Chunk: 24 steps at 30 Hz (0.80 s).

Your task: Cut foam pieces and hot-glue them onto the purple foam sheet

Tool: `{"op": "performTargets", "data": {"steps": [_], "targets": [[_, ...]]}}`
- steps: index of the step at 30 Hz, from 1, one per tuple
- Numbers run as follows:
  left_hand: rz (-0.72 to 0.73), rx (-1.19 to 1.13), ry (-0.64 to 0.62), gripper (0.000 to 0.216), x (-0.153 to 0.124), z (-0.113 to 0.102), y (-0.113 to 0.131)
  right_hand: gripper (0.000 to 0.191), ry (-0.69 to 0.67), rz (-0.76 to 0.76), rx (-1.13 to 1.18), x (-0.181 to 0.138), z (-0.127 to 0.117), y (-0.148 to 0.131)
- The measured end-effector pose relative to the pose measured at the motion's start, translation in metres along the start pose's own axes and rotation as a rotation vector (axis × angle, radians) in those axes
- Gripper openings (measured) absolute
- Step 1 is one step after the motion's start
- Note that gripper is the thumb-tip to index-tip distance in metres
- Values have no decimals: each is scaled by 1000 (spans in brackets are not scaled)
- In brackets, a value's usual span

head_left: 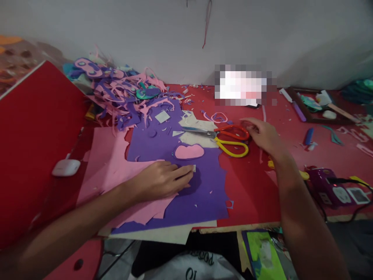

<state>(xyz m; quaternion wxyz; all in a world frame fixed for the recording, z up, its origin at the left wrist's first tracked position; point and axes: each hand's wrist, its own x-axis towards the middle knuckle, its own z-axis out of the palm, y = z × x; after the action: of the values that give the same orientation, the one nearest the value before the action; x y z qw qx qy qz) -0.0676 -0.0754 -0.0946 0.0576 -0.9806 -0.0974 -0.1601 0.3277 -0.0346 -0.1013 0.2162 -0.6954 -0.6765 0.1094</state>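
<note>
L hand (163, 179) lies flat, palm down, on purple foam sheet (204, 194), which overlaps pink sheet (107, 163); fingertips touch a small white scrap (194, 168). Pink lip-shaped cutout (189, 151) sits just at its 12 o'clock. R hand (262, 134), fingers loosely bent, touches the red handle of scissors (230, 140), blades pointing to 9. Scrap pile (125, 93) at 11 on red tabletop (250, 190); purple device (326, 186) w/ cable at 4.

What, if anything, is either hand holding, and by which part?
Nothing is gripped. The left hand presses flat on the purple sheet; the right hand rests by the scissors, at their red handle loop, not through it.
</note>
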Motion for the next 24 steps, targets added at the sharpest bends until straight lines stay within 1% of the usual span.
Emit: {"op": "performTargets", "data": {"steps": [2,5,9,14,17,19,20,22,24], "targets": [[-14,-7,0,18,0,0,1,34,-23,-35,10,0,-1,-1],[-19,-19,-9,19,-2,1,1,28,-44,-40,-61,-1,-3,-2],[-24,-30,-21,21,-3,3,0,19,-86,84,-198,-3,-10,-4],[-17,-31,-31,21,-1,2,0,19,-111,235,-291,-8,-18,-18],[-14,-30,-37,21,-1,3,0,25,-103,267,-343,-10,-17,-23],[-17,-30,-34,21,-2,3,0,31,-52,266,-348,-10,-16,-22],[-18,-31,-34,21,-2,4,0,32,0,260,-339,-11,-16,-20],[-21,-33,-37,22,-3,3,0,30,164,214,-286,-11,-18,-18],[-21,-36,-47,26,-2,2,0,29,376,125,-163,-12,-21,-20]]}}
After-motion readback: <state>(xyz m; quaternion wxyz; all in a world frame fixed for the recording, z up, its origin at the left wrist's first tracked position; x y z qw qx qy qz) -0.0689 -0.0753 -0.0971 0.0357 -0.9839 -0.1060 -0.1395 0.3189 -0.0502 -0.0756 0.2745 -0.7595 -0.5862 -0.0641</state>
